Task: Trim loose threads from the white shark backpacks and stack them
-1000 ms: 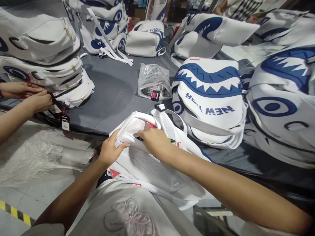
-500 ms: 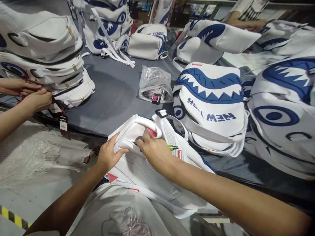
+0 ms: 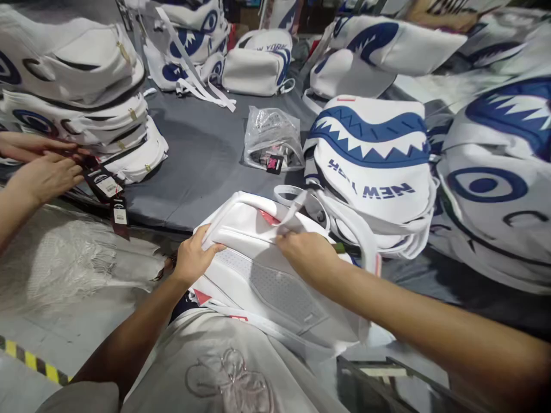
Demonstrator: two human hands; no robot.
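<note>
A white backpack (image 3: 241, 238) lies across my lap against the table edge, its perforated grey back panel facing up. At its upper left edge, my left hand (image 3: 196, 255) is closed on the rim, thumb on top. My right hand (image 3: 307, 252) is closed near the top, beside a white shoulder strap (image 3: 297, 209); whether it also grips the strap I cannot tell. From behind that hand sticks out the end of a slim green tool (image 3: 339, 248), the rest hidden in the fist. A red patch (image 3: 269, 217) shows at the backpack's top.
Stacked white backpacks (image 3: 99, 109) stand on the left, where another person's hands (image 3: 47, 166) handle black hang tags (image 3: 105, 184). A clear plastic bag (image 3: 273, 137) lies mid-table. More backpacks with blue shark-mouth prints (image 3: 370, 143) stand on the right.
My right hand has moved right along the backpack's top, and the shoulder strap has swung over to the right, baring the back panel. My left hand keeps its hold.
</note>
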